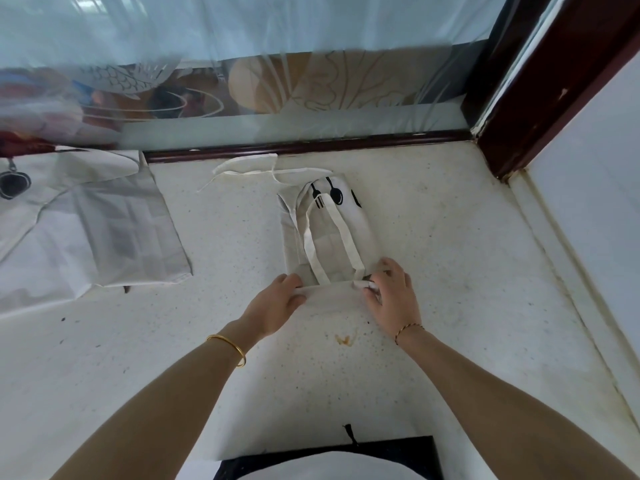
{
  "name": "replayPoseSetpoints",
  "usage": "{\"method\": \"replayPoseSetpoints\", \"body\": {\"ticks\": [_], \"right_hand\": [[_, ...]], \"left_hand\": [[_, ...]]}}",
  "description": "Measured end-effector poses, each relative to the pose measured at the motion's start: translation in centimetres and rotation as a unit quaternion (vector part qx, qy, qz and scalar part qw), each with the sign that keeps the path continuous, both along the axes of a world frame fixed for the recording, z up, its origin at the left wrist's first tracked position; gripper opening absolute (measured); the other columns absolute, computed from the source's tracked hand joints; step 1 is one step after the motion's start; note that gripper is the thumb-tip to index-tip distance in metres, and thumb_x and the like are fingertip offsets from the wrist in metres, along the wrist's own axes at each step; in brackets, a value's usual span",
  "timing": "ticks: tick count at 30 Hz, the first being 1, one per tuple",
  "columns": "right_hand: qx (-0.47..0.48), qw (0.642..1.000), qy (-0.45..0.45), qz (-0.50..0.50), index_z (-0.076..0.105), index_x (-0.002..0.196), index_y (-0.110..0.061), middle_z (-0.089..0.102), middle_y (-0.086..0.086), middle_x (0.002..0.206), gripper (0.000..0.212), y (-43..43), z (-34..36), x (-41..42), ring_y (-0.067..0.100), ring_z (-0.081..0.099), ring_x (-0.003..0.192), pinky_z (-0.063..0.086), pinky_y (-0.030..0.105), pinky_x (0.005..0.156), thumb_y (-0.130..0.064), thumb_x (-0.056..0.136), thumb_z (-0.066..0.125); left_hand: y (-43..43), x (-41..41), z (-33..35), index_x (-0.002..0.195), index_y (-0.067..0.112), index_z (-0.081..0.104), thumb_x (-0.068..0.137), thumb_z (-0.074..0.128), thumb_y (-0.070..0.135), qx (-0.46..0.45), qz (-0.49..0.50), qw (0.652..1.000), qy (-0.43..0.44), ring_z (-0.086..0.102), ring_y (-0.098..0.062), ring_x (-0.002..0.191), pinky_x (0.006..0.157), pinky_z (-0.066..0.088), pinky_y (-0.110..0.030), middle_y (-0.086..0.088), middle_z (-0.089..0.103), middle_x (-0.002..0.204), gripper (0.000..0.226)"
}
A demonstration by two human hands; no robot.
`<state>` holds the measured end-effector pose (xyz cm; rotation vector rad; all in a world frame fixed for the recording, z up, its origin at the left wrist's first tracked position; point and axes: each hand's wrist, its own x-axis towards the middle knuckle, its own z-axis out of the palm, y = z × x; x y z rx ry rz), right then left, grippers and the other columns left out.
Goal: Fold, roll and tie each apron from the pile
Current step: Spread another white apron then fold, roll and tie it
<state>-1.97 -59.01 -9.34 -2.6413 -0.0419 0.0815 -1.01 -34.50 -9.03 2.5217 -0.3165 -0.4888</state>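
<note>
Folded apron (325,233): off-white cloth, black spoon-and-fork print at its far end; neck strap (334,237) and loose ties (242,171) plain off-white. Apron pile (86,220) at left: same off-white, with a black printed motif at its far left edge. Countertop (450,289): white with fine dark speckles and one small orange-brown stain (343,339). Window frame (519,109): dark reddish-brown. Curtain (242,29): pale blue-white, sheer. Left wrist carries a gold bangle (228,348); right wrist a thin gold chain (408,329).
</note>
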Motion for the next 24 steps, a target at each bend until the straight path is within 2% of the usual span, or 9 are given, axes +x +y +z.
{"method": "replayPoseSetpoints", "body": {"ticks": [3, 5, 9, 12, 16, 19, 21, 22, 24], "right_hand": [[0.034, 0.999, 0.021, -0.011, 0.06, 0.091, -0.008, 0.025, 0.014, 0.152, 0.014, -0.2, -0.2, 0.2, 0.032, 0.035, 0.126, 0.043, 0.037, 0.093, -0.022, 0.089, 0.062], [0.031, 0.999, 0.017, -0.006, 0.061, 0.094, -0.008, 0.037, 0.011, 0.145, 0.016, -0.2, -0.2, 0.5, 0.031, 0.037, 0.121, 0.044, 0.036, 0.093, -0.022, 0.088, 0.062], [0.012, 1.0, -0.018, 0.022, 0.061, 0.086, -0.007, 0.06, 0.006, 0.102, 0.015, -0.3, -0.6, 0.5, 0.031, 0.049, 0.1, 0.038, 0.027, 0.075, -0.022, 0.086, 0.062], [0.0, 1.0, -0.009, 0.025, 0.06, 0.087, -0.006, 0.056, 0.001, 0.08, 0.015, -0.2, -0.1, 0.4, 0.024, 0.049, 0.093, 0.033, 0.025, 0.066, -0.021, 0.089, 0.06], [-0.023, 0.998, 0.002, 0.053, 0.057, 0.089, -0.006, 0.048, -0.001, 0.079, 0.017, -0.1, 0.5, 0.7, 0.021, 0.048, 0.091, 0.033, 0.026, 0.063, -0.022, 0.092, 0.054], [-0.046, 0.995, -0.021, 0.092, 0.056, 0.083, -0.004, 0.054, 0.009, 0.099, 0.014, -0.3, 0.5, 0.8, 0.026, 0.049, 0.09, 0.037, 0.027, 0.061, -0.016, 0.088, 0.06], [-0.048, 0.991, -0.04, 0.121, 0.055, 0.079, -0.004, 0.056, 0.01, 0.117, 0.013, -0.6, 0.5, 1.0, 0.027, 0.05, 0.093, 0.039, 0.027, 0.06, -0.011, 0.085, 0.063], [-0.042, 0.99, -0.032, 0.131, 0.054, 0.079, -0.004, 0.058, 0.008, 0.117, 0.012, -0.7, 0.6, 1.2, 0.027, 0.05, 0.095, 0.039, 0.027, 0.063, -0.011, 0.087, 0.061], [-0.02, 0.992, 0.001, 0.124, 0.05, 0.08, -0.006, 0.057, 0.001, 0.089, 0.015, -0.9, 0.7, 1.5, 0.023, 0.048, 0.092, 0.037, 0.024, 0.063, -0.015, 0.092, 0.055]], "left_hand": [[0.3, 0.1, -0.2, 0.109, 0.017, 0.047, 0.098, 0.046, 0.031, -0.011, -0.015, 1.0, -0.001, 0.056, -0.023, 0.079, 0.073, 0.055, -0.032, -0.005, 0.048, 0.107, 0.018], [0.4, 0.0, -0.3, 0.109, 0.018, 0.047, 0.098, 0.046, 0.03, -0.014, -0.019, 1.0, 0.003, 0.056, -0.024, 0.08, 0.073, 0.056, -0.033, -0.004, 0.046, 0.108, 0.017], [0.5, -0.5, -0.1, 0.111, 0.016, 0.049, 0.097, 0.049, 0.027, -0.024, -0.023, 0.999, -0.023, 0.055, -0.025, 0.083, 0.077, 0.054, -0.029, -0.002, 0.04, 0.113, 0.018], [0.5, -1.0, 0.1, 0.109, 0.012, 0.056, 0.094, 0.055, 0.025, -0.002, -0.03, 0.996, -0.085, 0.053, -0.024, 0.092, 0.081, 0.053, -0.027, -0.006, 0.041, 0.119, 0.019], [0.8, -0.8, 0.0, 0.099, 0.013, 0.061, 0.092, 0.051, 0.031, 0.057, -0.108, 0.972, -0.199, 0.055, -0.028, 0.105, 0.084, 0.053, -0.035, -0.007, 0.057, 0.121, 0.021], [0.5, -0.4, 0.1, 0.105, 0.014, 0.056, 0.093, 0.029, 0.041, 0.067, -0.124, 0.977, -0.16, 0.059, -0.023, 0.094, 0.081, 0.053, -0.034, -0.001, 0.062, 0.109, 0.04], [0.3, -0.3, 0.1, 0.106, 0.014, 0.055, 0.094, 0.028, 0.041, 0.068, -0.113, 0.98, -0.146, 0.059, -0.022, 0.086, 0.077, 0.053, -0.035, -0.001, 0.063, 0.103, 0.04], [0.2, -0.3, 0.1, 0.105, 0.013, 0.055, 0.095, 0.031, 0.038, 0.062, -0.109, 0.981, -0.146, 0.058, -0.022, 0.083, 0.075, 0.053, -0.035, -0.002, 0.063, 0.101, 0.036], [0.0, -0.3, 0.2, 0.101, 0.011, 0.055, 0.097, 0.04, 0.031, 0.051, -0.104, 0.982, -0.151, 0.055, -0.021, 0.076, 0.067, 0.05, -0.032, -0.004, 0.063, 0.093, 0.025]]}}
